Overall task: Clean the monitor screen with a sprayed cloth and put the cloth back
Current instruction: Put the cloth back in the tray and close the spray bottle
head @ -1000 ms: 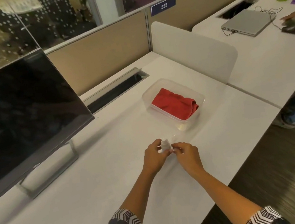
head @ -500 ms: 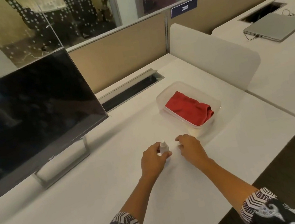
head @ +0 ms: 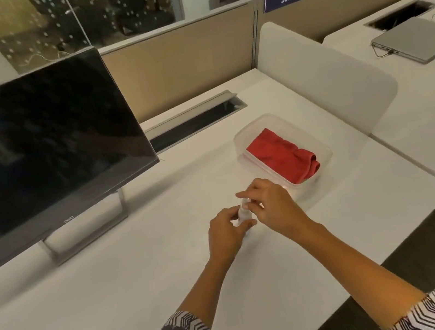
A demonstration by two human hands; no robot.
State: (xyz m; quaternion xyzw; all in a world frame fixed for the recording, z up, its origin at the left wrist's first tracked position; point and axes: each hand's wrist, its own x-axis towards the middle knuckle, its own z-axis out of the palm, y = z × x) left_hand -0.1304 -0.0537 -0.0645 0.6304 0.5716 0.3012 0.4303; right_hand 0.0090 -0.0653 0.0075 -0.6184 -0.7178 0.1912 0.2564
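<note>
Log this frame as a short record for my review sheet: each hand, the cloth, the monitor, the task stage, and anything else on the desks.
left hand: grips the small white spray bottle around its body
right hand: fingers pinch the spray bottle's top
red cloth: folded, lying in the clear container, untouched
monitor: dark screen, on its stand at the left of the desk, untouched
task stage: cloth not yet sprayed or picked up
other: closed laptop with cables on the neighbouring desk
</note>
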